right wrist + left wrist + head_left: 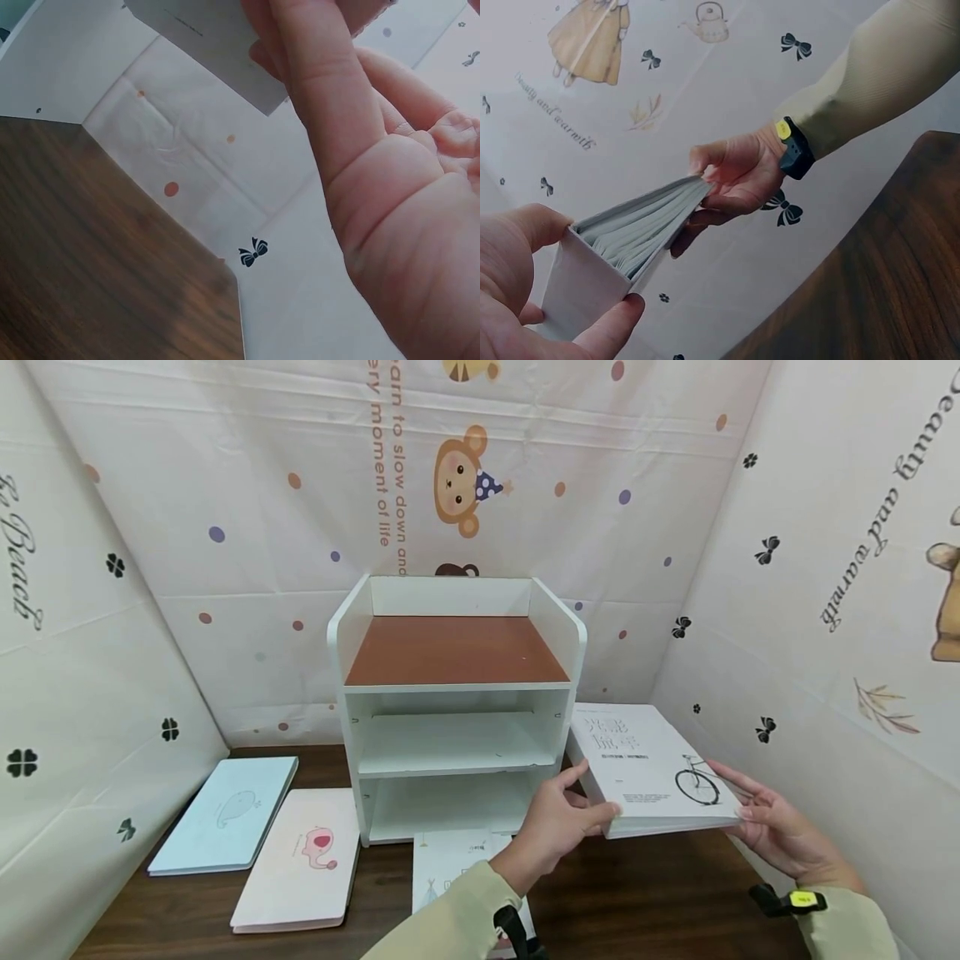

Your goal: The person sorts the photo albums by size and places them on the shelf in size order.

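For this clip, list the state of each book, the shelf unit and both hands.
Bicycle book: closed, held up
Blue book: closed, flat
Elephant book: closed, flat
Book before the shelf: lying down, partly hidden
Shelf unit: upright
Left hand: gripping bicycle book
Right hand: gripping bicycle book

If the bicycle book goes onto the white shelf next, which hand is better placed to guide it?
Probably the left hand: it grips the bicycle book by its spine side, nearer the white shelf. The right hand holds the opposite side, farther from the shelf.
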`<state>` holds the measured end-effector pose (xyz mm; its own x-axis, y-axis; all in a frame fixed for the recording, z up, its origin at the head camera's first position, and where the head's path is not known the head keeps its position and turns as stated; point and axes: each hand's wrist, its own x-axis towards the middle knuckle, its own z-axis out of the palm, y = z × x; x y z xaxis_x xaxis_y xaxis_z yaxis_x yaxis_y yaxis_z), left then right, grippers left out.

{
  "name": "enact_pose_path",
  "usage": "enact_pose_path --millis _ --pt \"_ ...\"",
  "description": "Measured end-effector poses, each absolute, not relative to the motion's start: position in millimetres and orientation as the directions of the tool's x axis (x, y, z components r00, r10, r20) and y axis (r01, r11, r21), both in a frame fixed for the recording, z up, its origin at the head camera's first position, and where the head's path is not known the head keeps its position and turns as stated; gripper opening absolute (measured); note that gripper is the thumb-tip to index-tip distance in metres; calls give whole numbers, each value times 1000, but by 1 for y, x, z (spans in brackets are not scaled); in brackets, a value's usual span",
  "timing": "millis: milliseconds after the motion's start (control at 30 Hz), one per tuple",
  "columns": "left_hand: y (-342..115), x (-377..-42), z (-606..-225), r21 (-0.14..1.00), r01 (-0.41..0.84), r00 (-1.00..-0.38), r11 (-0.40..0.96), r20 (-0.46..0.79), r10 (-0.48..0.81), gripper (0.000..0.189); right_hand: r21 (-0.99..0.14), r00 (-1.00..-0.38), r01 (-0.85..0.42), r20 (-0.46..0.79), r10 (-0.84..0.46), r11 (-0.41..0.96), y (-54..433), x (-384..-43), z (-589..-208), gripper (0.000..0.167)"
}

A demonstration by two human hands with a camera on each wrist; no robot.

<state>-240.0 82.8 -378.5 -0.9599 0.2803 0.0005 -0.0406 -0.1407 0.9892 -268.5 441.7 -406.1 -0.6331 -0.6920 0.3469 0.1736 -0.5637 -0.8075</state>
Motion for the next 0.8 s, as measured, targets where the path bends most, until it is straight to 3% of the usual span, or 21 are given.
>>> enact_pose_path --millis 800 --pt "84 -241 -363 995 11 -966 -102 37 255 78 -815 -661 122 359 -659 -566 443 -271 -390 75"
